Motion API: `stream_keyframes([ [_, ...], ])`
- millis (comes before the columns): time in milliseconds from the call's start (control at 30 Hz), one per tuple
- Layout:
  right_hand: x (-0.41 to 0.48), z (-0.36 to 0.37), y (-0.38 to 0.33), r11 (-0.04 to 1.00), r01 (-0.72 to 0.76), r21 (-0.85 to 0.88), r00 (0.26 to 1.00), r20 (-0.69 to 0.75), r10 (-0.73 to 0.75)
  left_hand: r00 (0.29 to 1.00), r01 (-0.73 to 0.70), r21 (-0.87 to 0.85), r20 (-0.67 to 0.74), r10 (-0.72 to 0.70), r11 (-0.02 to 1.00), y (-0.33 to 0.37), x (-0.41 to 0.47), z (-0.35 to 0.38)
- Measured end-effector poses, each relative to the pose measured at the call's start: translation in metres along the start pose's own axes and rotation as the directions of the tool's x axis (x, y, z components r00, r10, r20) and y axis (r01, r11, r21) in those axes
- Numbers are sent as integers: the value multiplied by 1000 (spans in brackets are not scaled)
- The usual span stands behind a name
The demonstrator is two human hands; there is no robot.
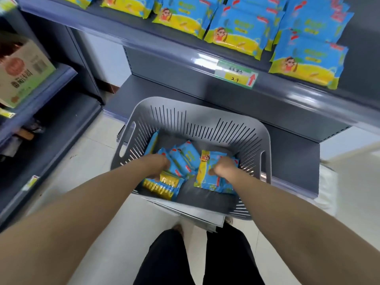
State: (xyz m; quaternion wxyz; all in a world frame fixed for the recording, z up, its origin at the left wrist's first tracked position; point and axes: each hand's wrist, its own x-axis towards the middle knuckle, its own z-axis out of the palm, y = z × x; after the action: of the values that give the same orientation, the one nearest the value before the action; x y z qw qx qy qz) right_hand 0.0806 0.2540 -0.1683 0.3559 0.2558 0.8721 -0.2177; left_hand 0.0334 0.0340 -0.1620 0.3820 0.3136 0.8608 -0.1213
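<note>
In the basket (265, 138), left grip (159, 165) and right grip (223, 167) each clench a wipes pack (205, 177), pickup underway; next, probably, lift both onto the shelf (287, 93).

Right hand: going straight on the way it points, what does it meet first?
The right hand already grips a blue-and-yellow packet, so that comes first. Past it, probably the grey basket, its floor or far wall. Depth is unclear.

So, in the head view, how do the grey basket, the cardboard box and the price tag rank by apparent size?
1. grey basket, which is also nearest the camera
2. cardboard box, cut off at the left edge
3. price tag
</note>
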Motion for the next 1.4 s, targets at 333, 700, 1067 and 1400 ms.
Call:
stream_keyframes([
  [333,13,8,1,993,-93,69,995,-24,95,991,-18,258,134,-17,966,7,9,-5],
  [700,-37,-70,-16,985,163,-48,981,-101,-167,908,-185,-205,-410,87,961,-5,-35,-57],
  [1067,-170,-225,-27,887,258,-382,912,-208,-354,659,-636,-429,-734,163,641,37,-122,-204],
  [1400,-200,-354,42,957,170,-234,763,-583,-278,504,-797,-451,-863,30,402,104,-117,-310],
])
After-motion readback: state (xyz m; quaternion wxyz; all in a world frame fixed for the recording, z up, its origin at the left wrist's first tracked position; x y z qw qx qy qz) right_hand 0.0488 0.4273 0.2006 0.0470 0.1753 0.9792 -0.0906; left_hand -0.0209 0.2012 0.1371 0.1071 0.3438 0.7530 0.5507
